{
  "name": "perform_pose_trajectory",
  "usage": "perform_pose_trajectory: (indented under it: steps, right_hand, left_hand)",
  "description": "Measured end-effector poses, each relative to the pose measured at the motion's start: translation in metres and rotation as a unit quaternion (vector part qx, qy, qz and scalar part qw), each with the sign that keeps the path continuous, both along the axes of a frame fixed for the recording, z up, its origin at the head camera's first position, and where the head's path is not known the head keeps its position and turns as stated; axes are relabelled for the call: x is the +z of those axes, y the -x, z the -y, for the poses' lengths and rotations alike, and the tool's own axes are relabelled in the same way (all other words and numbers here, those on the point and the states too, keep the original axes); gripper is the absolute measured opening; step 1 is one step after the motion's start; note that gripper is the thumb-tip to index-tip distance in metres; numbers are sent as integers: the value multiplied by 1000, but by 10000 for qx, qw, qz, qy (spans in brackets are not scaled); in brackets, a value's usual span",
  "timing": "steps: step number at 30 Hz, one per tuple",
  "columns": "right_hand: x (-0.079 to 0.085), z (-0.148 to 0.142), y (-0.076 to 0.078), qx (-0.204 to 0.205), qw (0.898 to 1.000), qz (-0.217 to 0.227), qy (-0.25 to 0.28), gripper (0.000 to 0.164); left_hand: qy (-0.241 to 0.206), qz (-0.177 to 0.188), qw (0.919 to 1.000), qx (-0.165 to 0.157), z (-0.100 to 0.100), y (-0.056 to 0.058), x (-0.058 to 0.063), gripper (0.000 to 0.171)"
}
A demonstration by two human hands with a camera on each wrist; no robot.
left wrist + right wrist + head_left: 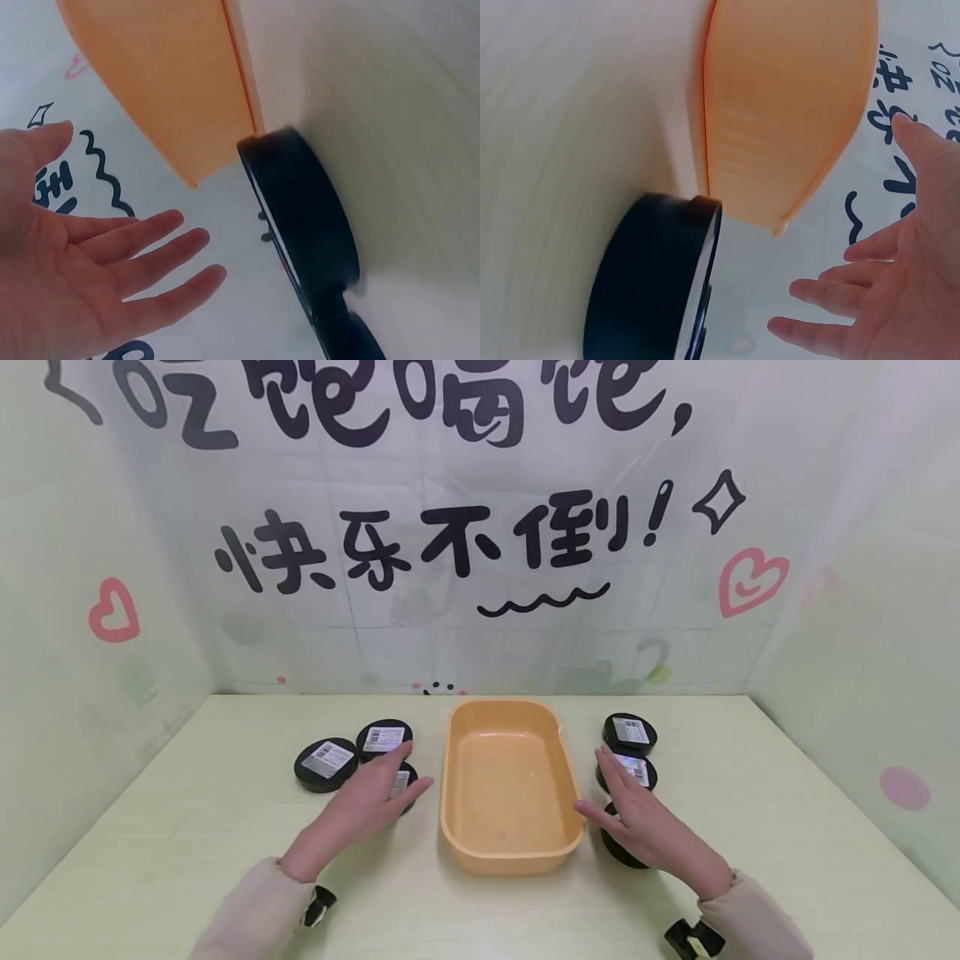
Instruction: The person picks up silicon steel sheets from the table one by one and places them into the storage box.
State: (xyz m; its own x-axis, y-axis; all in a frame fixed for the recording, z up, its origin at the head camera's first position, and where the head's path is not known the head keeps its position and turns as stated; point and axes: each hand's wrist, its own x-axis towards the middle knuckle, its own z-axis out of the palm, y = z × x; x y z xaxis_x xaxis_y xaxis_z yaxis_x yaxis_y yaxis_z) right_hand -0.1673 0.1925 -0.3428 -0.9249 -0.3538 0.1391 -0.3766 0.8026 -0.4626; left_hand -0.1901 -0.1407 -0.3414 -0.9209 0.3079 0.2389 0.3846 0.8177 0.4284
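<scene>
My left hand [358, 802] hovers with its fingers spread over a group of 3 flat, round black containers with white labels. One black container [326, 765] is at the far left, another [384, 738] behind the fingers, and the third [402, 778] is partly hidden under the hand. On the other side my right hand [643, 820], also with extended fingers, is above a column of 3 similar containers: a back one [630, 732], a middle one [636, 770] and a front one [619, 850] half covered by the hand. Both wrist views show the palms apart from the containers.
Between the two groups stands an orange rectangular bin [510, 865] with nothing inside. A pale wooden table [135, 860] carries everything. White printed sheets [420, 643] with dark lettering enclose the back and sides.
</scene>
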Motion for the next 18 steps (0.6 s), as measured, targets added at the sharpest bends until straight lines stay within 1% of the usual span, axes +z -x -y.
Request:
perform_pose_trajectory:
  steps: [6,10,14,18]
  right_hand:
    - [-3,10,4,-55,9998,142,-96,81]
    - [-3,17,6,-62,9995,168,-269,81]
    - [-4,22,8,-23,9996,174,-241,77]
    - [-6,26,9,87,9999,30,-127,68]
  left_hand:
    - [-130,122,9998,122,-15,6,-4,64]
    - [-161,318,9992,191,-21,10,-5,64]
    - [-186,524,9983,190,-25,15,-7,62]
    - [-260,717,9970,151,-30,20,-9,60]
